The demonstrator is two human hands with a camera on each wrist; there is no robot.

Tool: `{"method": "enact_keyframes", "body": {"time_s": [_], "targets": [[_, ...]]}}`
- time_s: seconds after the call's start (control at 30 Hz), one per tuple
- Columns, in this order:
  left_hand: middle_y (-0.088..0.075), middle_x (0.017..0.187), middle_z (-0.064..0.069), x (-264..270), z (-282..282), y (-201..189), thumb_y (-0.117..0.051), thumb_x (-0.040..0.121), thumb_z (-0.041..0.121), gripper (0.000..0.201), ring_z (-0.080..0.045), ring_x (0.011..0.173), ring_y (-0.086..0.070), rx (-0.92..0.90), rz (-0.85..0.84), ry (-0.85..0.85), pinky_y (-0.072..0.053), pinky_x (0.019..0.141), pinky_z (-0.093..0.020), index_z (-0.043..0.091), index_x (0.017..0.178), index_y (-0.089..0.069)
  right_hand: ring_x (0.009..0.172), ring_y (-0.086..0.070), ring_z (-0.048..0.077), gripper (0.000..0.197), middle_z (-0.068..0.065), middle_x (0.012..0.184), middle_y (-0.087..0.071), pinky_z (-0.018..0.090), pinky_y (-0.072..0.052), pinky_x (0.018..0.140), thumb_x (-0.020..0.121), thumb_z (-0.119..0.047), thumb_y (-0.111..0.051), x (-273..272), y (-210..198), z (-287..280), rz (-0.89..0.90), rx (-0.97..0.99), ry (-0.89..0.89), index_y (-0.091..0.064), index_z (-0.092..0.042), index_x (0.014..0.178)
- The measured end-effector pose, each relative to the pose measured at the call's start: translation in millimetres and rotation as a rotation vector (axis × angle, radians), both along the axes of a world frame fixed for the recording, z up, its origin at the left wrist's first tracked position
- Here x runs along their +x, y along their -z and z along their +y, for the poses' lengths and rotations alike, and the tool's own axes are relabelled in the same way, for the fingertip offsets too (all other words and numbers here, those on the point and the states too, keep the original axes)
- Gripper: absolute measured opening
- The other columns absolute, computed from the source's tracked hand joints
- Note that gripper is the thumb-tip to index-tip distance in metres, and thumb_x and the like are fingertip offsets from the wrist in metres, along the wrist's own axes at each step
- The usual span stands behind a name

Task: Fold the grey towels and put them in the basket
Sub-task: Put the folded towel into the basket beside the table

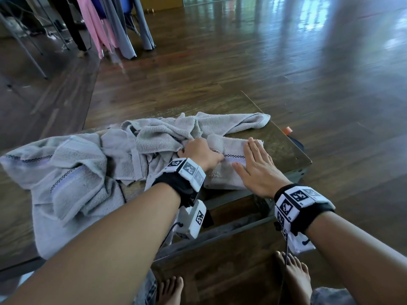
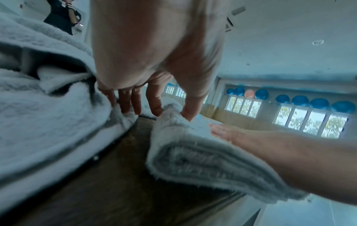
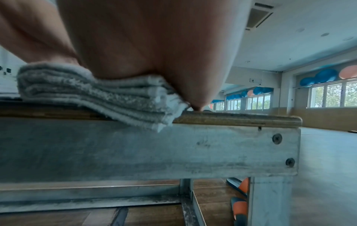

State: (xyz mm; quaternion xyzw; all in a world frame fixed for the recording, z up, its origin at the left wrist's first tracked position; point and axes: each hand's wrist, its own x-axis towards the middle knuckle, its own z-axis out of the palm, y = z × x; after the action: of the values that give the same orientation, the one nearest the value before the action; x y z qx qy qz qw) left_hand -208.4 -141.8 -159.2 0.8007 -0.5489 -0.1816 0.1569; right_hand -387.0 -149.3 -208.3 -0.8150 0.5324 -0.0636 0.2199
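A folded grey towel lies at the right end of the wooden table. Its stacked layers show in the right wrist view as a folded towel that overhangs the table's near edge a little. My right hand lies flat on it, fingers straight, palm pressing down. My left hand grips the towel's left end. In the left wrist view the left hand pinches a far corner of the folded towel between thumb and forefinger. No basket is in view.
Crumpled grey towels cover the left and middle of the table and hang over its front edge. Another towel trails along the back. Orange-and-dark slippers lie on the floor by the right table leg. Hanging clothes stand far left.
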Motion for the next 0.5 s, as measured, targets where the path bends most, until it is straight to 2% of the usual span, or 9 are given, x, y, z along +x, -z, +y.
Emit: {"method": "enact_keyframes", "body": {"time_s": [0.07,0.1,0.17,0.2,0.27,0.3,0.37,0.43,0.5], "targets": [[-0.071,0.102,-0.013,-4.4,-0.6,-12.6,-0.075,0.069,0.044,0.046,-0.03,0.098,-0.065,-0.053,0.081,0.004,-0.053,0.09,-0.042,0.004,0.089,-0.066,0.151,0.024,0.013,0.083,0.001,0.167,0.021,0.04,0.007,0.125,0.1,-0.065,-0.017,-0.3,-6.2,-0.8,-0.032,0.044,0.033,0.01,-0.014,0.159],[-0.072,0.091,-0.012,-7.0,0.2,-20.7,-0.076,0.07,0.04,0.039,-0.028,0.087,-0.067,-0.084,0.152,0.015,-0.056,0.082,-0.039,0.005,0.084,-0.064,0.151,0.024,0.014,0.084,0.001,0.167,0.021,0.041,0.006,0.124,0.099,-0.066,-0.017,-0.1,-11.3,-0.8,-0.065,0.059,0.071,0.01,-0.015,0.16],[-0.063,0.065,-0.005,-11.2,3.7,-39.3,-0.075,0.072,0.032,0.026,-0.022,0.063,-0.059,-0.119,0.355,0.021,-0.048,0.063,-0.032,0.011,0.065,-0.061,0.153,0.02,0.02,0.086,0.004,0.168,0.015,0.046,0.004,0.124,0.097,-0.069,-0.019,1.6,-25.1,-0.5,-0.162,0.071,0.168,0.007,-0.017,0.16],[-0.059,0.06,-0.003,-12.7,7.3,-50.5,-0.073,0.072,0.029,0.026,-0.02,0.059,-0.056,-0.118,0.453,0.025,-0.044,0.059,-0.031,0.013,0.06,-0.057,0.154,0.016,0.024,0.087,0.008,0.168,0.01,0.048,0.001,0.125,0.096,-0.071,-0.018,1.8,-33.4,-0.6,-0.21,0.086,0.207,0.006,-0.017,0.16],[-0.066,0.069,-0.006,-8.6,18.4,-76.4,-0.073,0.068,0.028,0.021,-0.022,0.067,-0.064,-0.077,0.625,0.031,-0.05,0.063,-0.032,0.01,0.066,-0.062,0.155,0.005,0.03,0.087,0.013,0.168,-0.002,0.053,-0.006,0.124,0.094,-0.075,-0.015,2.6,-52.9,2.3,-0.305,0.17,0.246,0.006,-0.022,0.159],[-0.072,0.081,-0.011,-1.8,24.5,-90.7,-0.073,0.065,0.029,0.026,-0.027,0.078,-0.07,-0.038,0.706,0.034,-0.055,0.071,-0.035,0.007,0.078,-0.068,0.155,-0.002,0.032,0.086,0.013,0.168,-0.006,0.053,-0.01,0.123,0.093,-0.076,-0.014,4.6,-64.0,4.7,-0.381,0.236,0.252,0.006,-0.024,0.159],[-0.074,0.103,-0.019,19.9,40.3,-119.5,-0.073,0.064,0.028,0.045,-0.034,0.096,-0.071,0.032,0.871,0.061,-0.056,0.087,-0.044,0.004,0.102,-0.071,0.153,-0.015,0.03,0.085,0.01,0.168,-0.009,0.049,-0.018,0.123,0.095,-0.073,-0.018,13.0,-87.0,13.0,-0.611,0.368,0.241,0.009,-0.024,0.159],[-0.074,0.096,-0.016,46.7,62.1,-145.7,-0.071,0.071,0.024,0.029,-0.029,0.086,-0.072,0.019,0.993,0.11,-0.059,0.078,-0.037,0.008,0.095,-0.075,0.148,-0.029,0.027,0.086,0.007,0.165,-0.019,0.048,-0.029,0.121,0.097,-0.069,-0.029,28.2,-110.7,23.8,-0.808,0.425,0.244,0.003,-0.02,0.16],[-0.073,0.087,-0.01,73.3,89.7,-164.7,-0.067,0.078,0.022,0.014,-0.023,0.077,-0.071,-0.031,1.054,0.123,-0.058,0.068,-0.03,0.013,0.085,-0.076,0.131,-0.054,0.025,0.081,0.006,0.149,-0.043,0.051,-0.048,0.107,0.095,-0.065,-0.047,49.7,-135.1,36.4,-0.936,0.434,0.228,-0.017,-0.018,0.153]]}}
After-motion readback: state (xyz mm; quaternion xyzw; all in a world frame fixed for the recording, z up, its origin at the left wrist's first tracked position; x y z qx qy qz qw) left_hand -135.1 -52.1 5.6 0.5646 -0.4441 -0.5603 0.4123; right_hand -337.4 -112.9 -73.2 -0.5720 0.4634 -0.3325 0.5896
